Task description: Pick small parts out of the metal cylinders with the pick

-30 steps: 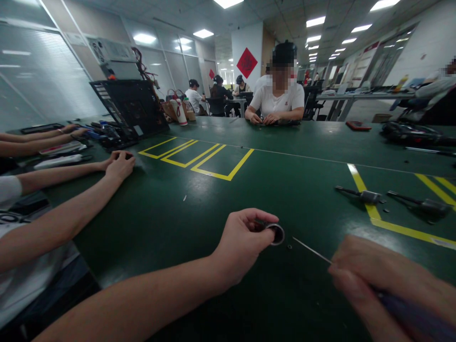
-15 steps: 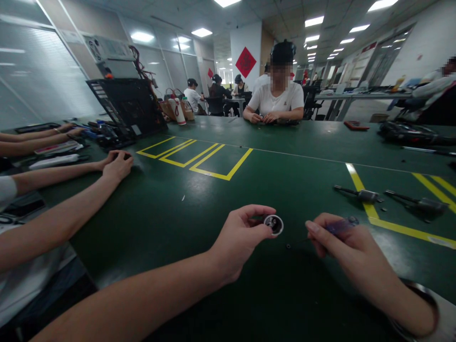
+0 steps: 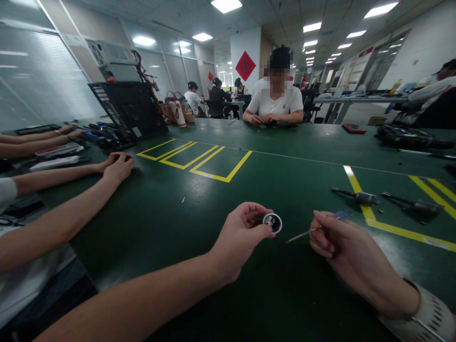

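Note:
My left hand (image 3: 242, 237) is closed round a small cylindrical metal housing (image 3: 272, 223), its open end facing me and some parts showing inside. Between the thumb and fingers of my right hand (image 3: 345, 242) is a screwdriver with a clear purplish handle (image 3: 342, 215). Its thin shaft (image 3: 302, 235) slants down to the left, the tip close to the tabletop and just right of the housing, apart from it. Beyond my right hand lie a motor-like cylinder with a long shaft (image 3: 365, 198) and a second, similar one (image 3: 423, 206), with small dark bits beside them.
The green table (image 3: 160, 237) carries yellow tape outlines (image 3: 210, 176). At left, another person's hands (image 3: 119, 166) rest on it, near a black computer case (image 3: 124, 109). Across sits a person in a white shirt (image 3: 274, 102). A black bag-like bundle (image 3: 409, 137) lies at far right.
My right hand has turned, so the screwdriver's shaft now shows and points down-left. The small ring-like part seen on the table before is no longer visible by the tip. My left hand barely moved.

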